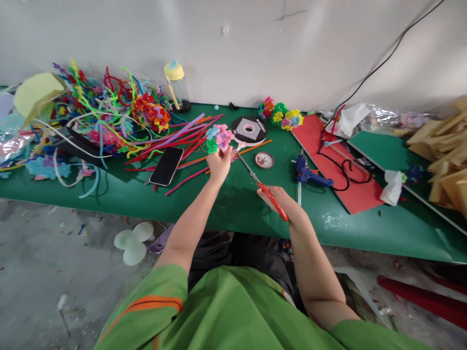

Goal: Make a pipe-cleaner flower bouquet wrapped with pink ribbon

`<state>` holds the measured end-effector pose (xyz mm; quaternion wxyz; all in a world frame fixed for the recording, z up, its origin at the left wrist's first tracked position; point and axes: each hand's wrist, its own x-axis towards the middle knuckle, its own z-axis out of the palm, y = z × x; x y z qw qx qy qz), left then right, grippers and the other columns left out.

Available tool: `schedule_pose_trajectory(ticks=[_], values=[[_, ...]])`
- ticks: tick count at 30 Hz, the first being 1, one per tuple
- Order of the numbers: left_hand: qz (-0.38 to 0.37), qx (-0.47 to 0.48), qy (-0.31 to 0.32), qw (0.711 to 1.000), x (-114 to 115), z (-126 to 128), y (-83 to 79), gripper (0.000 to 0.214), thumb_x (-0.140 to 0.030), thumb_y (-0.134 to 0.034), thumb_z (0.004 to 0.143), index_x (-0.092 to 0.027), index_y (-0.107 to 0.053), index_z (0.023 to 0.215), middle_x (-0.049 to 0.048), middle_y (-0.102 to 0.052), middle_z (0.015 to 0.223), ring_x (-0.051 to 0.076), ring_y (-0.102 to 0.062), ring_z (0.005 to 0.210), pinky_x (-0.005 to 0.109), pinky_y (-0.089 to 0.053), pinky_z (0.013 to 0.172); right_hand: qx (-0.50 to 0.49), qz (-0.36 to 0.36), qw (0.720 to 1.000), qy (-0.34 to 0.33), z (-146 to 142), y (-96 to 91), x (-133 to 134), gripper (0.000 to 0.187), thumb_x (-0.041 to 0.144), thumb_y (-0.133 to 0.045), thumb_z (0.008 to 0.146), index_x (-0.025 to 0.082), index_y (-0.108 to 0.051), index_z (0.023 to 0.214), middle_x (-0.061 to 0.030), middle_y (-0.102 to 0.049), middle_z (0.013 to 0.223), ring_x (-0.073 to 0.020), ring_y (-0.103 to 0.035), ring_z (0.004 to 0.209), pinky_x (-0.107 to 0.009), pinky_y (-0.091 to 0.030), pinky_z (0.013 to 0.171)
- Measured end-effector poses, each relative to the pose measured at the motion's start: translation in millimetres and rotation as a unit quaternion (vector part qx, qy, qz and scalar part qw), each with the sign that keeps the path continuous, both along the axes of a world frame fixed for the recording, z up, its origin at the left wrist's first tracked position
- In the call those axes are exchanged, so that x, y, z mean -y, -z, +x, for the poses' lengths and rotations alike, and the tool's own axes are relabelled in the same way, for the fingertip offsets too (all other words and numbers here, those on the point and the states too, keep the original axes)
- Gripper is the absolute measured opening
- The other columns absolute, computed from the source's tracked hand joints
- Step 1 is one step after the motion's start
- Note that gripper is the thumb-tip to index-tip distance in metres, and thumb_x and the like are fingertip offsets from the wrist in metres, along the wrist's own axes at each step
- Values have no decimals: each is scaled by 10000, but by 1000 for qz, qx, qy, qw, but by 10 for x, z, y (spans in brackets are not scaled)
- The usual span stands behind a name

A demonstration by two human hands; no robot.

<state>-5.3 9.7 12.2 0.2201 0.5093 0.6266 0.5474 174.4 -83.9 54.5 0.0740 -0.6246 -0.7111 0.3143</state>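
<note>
My left hand (219, 166) is closed around the base of a small bunch of fuzzy pipe-cleaner flowers (219, 136) in pink, blue and green. In my right hand (279, 198) is a pair of scissors (268, 193) with red handles. Their metal blades point up and left, with the tips close to my left fingers just below the flowers. Whether the blades touch a stem is too small to make out. Behind the bunch lies a black and white perforated disc (249, 129). A small round lid-like dish (264, 160) sits right of the scissors.
A black phone (167, 166) and loose pipe cleaners (189, 138) lie left. Beyond them rises a colourful pipe-cleaner heap (109, 104), near a yellow-capped bottle (177, 85). Finished flower balls (280, 115) stand behind. A blue glue gun (310, 174) and red board (343, 170) lie right.
</note>
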Motion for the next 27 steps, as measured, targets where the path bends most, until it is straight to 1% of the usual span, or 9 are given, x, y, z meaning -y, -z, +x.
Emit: schedule_pose_trajectory(ticks=[7, 10, 12, 14, 17, 19, 21, 24, 27], values=[[-28, 1, 1, 1000, -5, 1, -8, 260, -374, -591, 783, -205, -524, 597, 0, -550, 529, 129, -549, 538, 269, -397, 572, 4, -1, 1000, 0, 21, 67, -14, 371, 456, -407, 829, 227, -387, 537, -5, -485, 500, -134, -494, 497, -250, -342, 528], [-19, 0, 5, 1000, -12, -8, 15, 280, -382, -576, 791, -205, -509, 584, 7, -575, 537, 129, -570, 542, 266, -415, 578, 8, 7, 1000, 8, 27, 91, -11, 393, 453, -404, 841, 227, -398, 519, -13, -482, 458, -152, -527, 495, -253, -343, 512], [-13, 11, 11, 1000, -17, -14, 28, 278, -385, -564, 797, -204, -515, 592, 9, -594, 546, 126, -586, 547, 260, -432, 586, 15, 18, 1000, 18, 41, 113, -16, 413, 452, -388, 855, 221, -445, 518, -28, -510, 459, -168, -559, 517, -256, -359, 517], [-9, 34, 23, 999, -24, -16, 41, 253, -375, -553, 806, -199, -537, 624, 15, -631, 585, 123, -611, 569, 253, -454, 601, 28, 29, 998, 40, 62, 142, -29, 416, 467, -406, 851, 207, -523, 548, -48, -566, 509, -181, -593, 568, -256, -377, 532], [-11, 63, 35, 997, -42, -9, 73, 223, -366, -561, 799, -193, -555, 659, 27, -675, 650, 123, -641, 612, 247, -482, 619, 52, 25, 995, 81, 83, 192, -58, 407, 530, -473, 809, 177, -630, 682, -80, -650, 658, -191, -623, 644, -254, -398, 542], [-18, 79, 39, 996, -54, 1, 100, 212, -372, -585, 780, -190, -563, 674, 32, -683, 664, 126, -651, 627, 245, -494, 613, 91, 33, 990, 105, 73, 225, -82, 458, 587, -499, 776, 155, -647, 759, -115, -670, 738, -212, -633, 682, -265, -407, 539], [-26, 110, 61, 992, -63, 17, 127, 196, -371, -600, 768, -184, -584, 710, 33, -683, 669, 126, -653, 620, 244, -505, 597, 139, 55, 982, 119, 44, 260, -115, 494, 608, -518, 753, 133, -645, 789, -154, -673, 790, -248, -643, 736, -288, -426, 557], [-46, 172, 113, 978, -67, 45, 151, 177, -349, -607, 763, -172, -605, 752, 28, -672, 658, 117, -640, 568, 244, -514, 560, 165, 72, 975, 133, -12, 320, -177, 477, 557, -521, 774, 103, -645, 857, -188, -671, 884, -285, -650, 832, -328, -469, 638], [-62, 207, 138, 967, -62, 70, 152, 157, -320, -634, 740, -164, -612, 746, 19, -663, 635, 112, -629, 550, 242, -515, 543, 161, 99, 974, 128, -51, 367, -239, 434, 473, -538, 797, 70, -630, 931, -206, -653, 976, -295, -639, 909, -363, -489, 738]])
